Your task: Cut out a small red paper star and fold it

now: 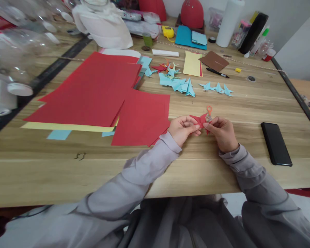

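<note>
Between my two hands is a small red origami crane [202, 119], raised over the table near its front middle. My left hand [183, 129] pinches its left part between thumb and fingers. Thumb and fingertips of my right hand [223, 132] grip its lower right part. Just behind the crane lies a pair of small orange-handled scissors [209, 109], partly covered by the paper and my right hand. Red paper sheets [144, 117] lie left of my left hand, and one corner reaches close to it.
Blue folded cranes [218, 88] and more folded pieces [177, 84] sit farther back. A black phone [276, 144] lies to the right. A large red sheet stack [88, 93] covers the left. Behind stand a yellow tape measure [168, 32], a white bottle [229, 24] and plastic bottles [20, 62].
</note>
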`<action>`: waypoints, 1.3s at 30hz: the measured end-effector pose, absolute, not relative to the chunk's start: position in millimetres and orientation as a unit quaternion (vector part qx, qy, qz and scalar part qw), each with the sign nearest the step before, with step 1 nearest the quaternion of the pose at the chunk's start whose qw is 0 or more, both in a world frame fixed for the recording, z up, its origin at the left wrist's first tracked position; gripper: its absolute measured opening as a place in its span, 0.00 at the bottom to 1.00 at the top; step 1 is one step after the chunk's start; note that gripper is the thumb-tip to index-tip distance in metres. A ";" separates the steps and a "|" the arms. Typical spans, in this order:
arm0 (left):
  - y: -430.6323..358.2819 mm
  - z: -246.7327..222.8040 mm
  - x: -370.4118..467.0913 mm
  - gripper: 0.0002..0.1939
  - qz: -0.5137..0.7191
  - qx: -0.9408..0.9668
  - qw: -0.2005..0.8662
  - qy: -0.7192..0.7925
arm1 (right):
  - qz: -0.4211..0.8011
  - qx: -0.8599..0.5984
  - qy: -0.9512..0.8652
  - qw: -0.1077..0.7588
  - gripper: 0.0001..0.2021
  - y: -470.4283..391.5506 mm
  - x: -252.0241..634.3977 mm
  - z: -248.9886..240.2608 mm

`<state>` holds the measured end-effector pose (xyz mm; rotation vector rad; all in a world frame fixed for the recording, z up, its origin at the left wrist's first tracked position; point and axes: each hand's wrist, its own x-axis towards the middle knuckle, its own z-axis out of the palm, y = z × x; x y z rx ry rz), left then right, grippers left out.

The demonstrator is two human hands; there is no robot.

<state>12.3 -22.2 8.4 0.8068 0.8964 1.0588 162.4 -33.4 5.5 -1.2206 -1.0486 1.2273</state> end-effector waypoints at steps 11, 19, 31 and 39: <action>-20.1 6.2 12.1 0.13 0.491 0.378 0.677 0.396 | 0.519 -0.494 -0.461 0.524 0.16 -34.3 160.4 8.3; -20.6 5.8 12.7 0.13 0.488 0.404 0.660 0.404 | 0.526 -0.491 -0.480 0.503 0.16 -35.5 161.2 9.9; -19.2 5.5 11.5 0.16 0.474 0.358 0.701 0.395 | 0.516 -0.498 -0.464 0.520 0.16 -34.2 162.1 9.1; -20.4 4.8 11.6 0.21 0.457 0.375 0.700 0.400 | 0.551 -0.481 -0.438 0.523 0.15 -34.2 162.2 8.2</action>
